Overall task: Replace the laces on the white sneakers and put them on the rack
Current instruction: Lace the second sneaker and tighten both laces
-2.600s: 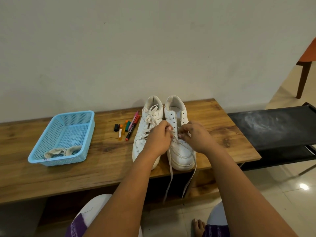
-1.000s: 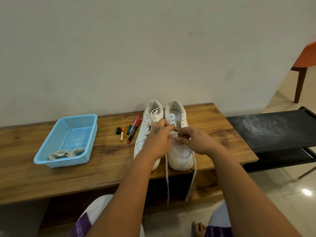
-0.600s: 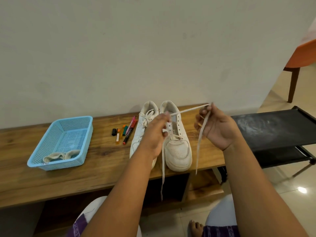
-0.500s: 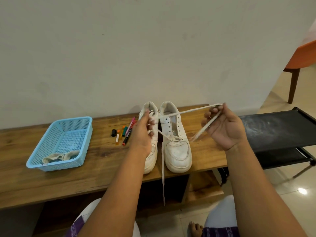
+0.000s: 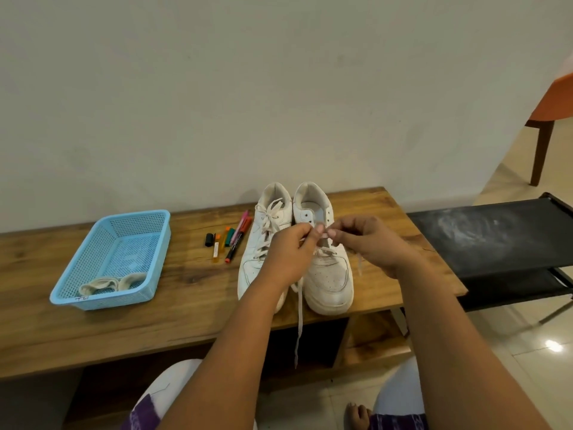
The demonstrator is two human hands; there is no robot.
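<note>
Two white sneakers stand side by side on the wooden bench [image 5: 186, 293], toes toward me. The left sneaker [image 5: 263, 243] is laced to the top. The right sneaker [image 5: 328, 274] has a white lace [image 5: 299, 321] threaded only through its lower eyelets, with one end hanging over the bench's front edge and the other lying to its right. My left hand [image 5: 288, 252] and my right hand [image 5: 369, 243] meet above the right sneaker's tongue, each pinching the lace between thumb and fingertips.
A light blue plastic basket [image 5: 93, 262] with rolled old laces [image 5: 111, 282] sits at the bench's left. Several coloured markers [image 5: 231, 237] lie left of the sneakers. A black fabric shoe rack [image 5: 496, 237] stands right of the bench; an orange chair [image 5: 548, 110] is beyond.
My right hand, which had pulled the lace out to the right, has come back over the right sneaker. My left hand moved right to meet it, and the lace has gone slack.
</note>
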